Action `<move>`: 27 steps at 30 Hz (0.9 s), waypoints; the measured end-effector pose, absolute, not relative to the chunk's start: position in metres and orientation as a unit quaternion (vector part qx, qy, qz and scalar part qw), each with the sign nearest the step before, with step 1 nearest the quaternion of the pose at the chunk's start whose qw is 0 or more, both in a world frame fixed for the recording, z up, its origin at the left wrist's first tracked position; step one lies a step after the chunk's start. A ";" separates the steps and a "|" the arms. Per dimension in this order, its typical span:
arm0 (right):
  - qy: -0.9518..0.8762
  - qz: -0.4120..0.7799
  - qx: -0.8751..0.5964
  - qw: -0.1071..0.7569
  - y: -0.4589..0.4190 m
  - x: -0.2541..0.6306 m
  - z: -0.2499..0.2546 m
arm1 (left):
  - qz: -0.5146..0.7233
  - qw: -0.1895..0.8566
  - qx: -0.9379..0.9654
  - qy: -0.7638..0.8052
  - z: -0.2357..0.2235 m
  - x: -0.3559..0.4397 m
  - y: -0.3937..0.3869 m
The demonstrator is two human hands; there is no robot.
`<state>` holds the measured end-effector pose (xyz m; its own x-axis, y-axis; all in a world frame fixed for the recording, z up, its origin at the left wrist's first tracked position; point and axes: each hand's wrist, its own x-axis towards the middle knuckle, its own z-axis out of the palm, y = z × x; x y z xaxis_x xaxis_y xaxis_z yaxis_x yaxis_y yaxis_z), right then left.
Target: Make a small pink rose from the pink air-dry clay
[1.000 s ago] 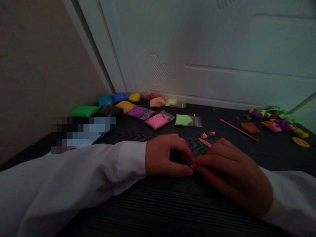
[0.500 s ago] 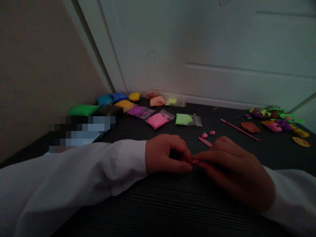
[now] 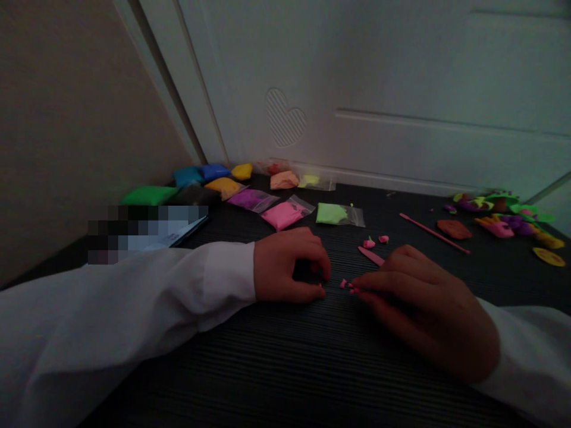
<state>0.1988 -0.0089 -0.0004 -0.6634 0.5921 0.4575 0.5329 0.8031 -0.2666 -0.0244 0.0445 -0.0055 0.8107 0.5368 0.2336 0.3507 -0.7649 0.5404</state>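
Between the thumb and forefinger of my right hand (image 3: 428, 315) is a small piece of pink clay (image 3: 343, 284), its end poking out past the fingertips. My left hand (image 3: 288, 267) rests just left of it, thumb and fingers apart; a tiny pink speck shows at the thumb tip. Beyond my right fingers lies a pink modelling knife (image 3: 370, 255), its rear part hidden by the hand. Two little pink clay buds with green bits, a left bud (image 3: 369, 244) and a right bud (image 3: 383, 239), sit behind the knife.
Packets of coloured clay line the back left, among them a pink packet (image 3: 285, 213) and a light green packet (image 3: 332, 213). A pink stick tool (image 3: 435, 233) and a reddish-brown lump (image 3: 454, 229) lie right. Colourful clay shapes (image 3: 504, 224) crowd the far right. A door (image 3: 392, 71) stands behind.
My left hand has drawn away to the left from my right fingertips, and its fingers have parted. The pink clay stays in my right hand, now more visible.
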 end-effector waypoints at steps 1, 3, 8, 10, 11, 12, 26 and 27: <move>-0.911 0.054 -0.308 0.270 -0.009 0.199 0.000 | 0.189 0.242 0.920 0.242 -0.005 -0.024 0.044; -0.910 0.052 -0.306 0.273 -0.008 0.198 0.000 | 0.192 0.240 0.920 0.244 -0.003 -0.024 0.042; -0.912 0.048 -0.298 0.278 -0.007 0.196 0.000 | 0.235 0.262 0.903 0.247 0.003 -0.017 0.031; -0.913 0.045 -0.294 0.279 -0.007 0.196 0.000 | 0.251 0.281 0.891 0.254 0.004 -0.014 0.027; -0.914 0.044 -0.292 0.279 -0.008 0.195 0.001 | 0.258 0.289 0.885 0.260 0.005 -0.013 0.025; -0.915 0.043 -0.289 0.279 -0.008 0.195 0.001 | 0.263 0.296 0.879 0.265 0.005 -0.012 0.024; -0.912 0.049 -0.298 0.278 -0.008 0.197 0.002 | 0.270 0.267 0.885 0.271 0.001 -0.013 0.031; -0.914 0.047 -0.300 0.270 -0.008 0.196 0.001 | 0.262 0.244 0.893 0.274 0.001 -0.013 0.032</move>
<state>0.1964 -0.0081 0.0014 -0.6743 0.5735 0.4652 0.5229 0.8157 -0.2476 -0.0133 0.0320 0.0013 0.7130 0.6165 0.3341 0.3612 -0.7313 0.5786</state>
